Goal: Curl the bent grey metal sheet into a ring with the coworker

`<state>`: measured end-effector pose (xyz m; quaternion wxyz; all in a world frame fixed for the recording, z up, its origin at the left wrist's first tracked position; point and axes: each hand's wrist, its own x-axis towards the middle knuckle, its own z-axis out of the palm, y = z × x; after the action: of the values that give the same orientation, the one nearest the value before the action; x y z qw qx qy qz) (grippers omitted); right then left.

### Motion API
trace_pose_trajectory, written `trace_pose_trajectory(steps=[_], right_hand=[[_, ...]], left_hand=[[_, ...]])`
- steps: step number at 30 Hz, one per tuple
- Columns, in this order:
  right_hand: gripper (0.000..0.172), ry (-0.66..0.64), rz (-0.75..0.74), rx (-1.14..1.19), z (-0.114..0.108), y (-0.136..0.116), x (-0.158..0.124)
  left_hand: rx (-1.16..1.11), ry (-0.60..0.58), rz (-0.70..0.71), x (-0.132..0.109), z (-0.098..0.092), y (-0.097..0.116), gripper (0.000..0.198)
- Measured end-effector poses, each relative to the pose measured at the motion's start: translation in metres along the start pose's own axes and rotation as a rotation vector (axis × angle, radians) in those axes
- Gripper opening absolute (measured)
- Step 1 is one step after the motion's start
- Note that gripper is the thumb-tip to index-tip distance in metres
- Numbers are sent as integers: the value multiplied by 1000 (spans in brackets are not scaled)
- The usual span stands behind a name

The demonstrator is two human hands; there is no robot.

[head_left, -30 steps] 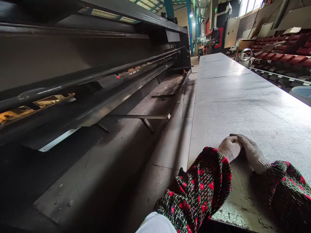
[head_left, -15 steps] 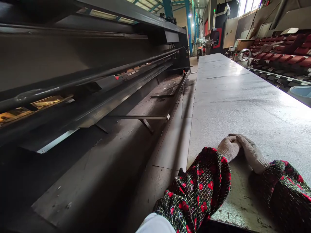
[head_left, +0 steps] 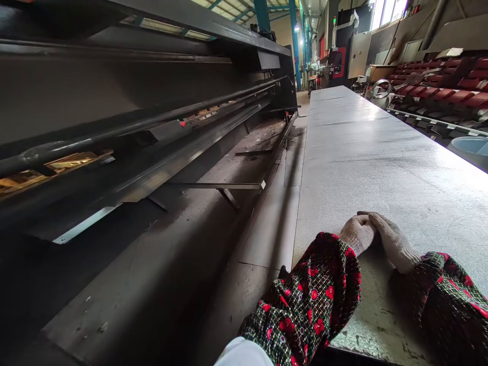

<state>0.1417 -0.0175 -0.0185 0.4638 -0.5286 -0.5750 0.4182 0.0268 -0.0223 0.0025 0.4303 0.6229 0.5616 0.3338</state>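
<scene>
Barely shifted: left hand [head_left: 357, 235] and right hand [head_left: 393, 243], in knit gloves, lie flat and relaxed, gripping nothing, right fingers touching the left, on a long galvanized sheet [head_left: 381, 157] at lower right of frame. Dark sheet-metal machine [head_left: 125, 96] fills the left.

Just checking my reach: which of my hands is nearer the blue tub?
Your right hand, resting on the metal sheet, is nearer the blue tub; your left hand lies farther away.
</scene>
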Motion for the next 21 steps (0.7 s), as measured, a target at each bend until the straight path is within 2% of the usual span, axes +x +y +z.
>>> trace_pose_trajectory(steps=[21], right_hand=[[39, -11, -37, 54, 1, 3, 1]], left_hand=[[10, 14, 25, 5, 6, -11, 39]])
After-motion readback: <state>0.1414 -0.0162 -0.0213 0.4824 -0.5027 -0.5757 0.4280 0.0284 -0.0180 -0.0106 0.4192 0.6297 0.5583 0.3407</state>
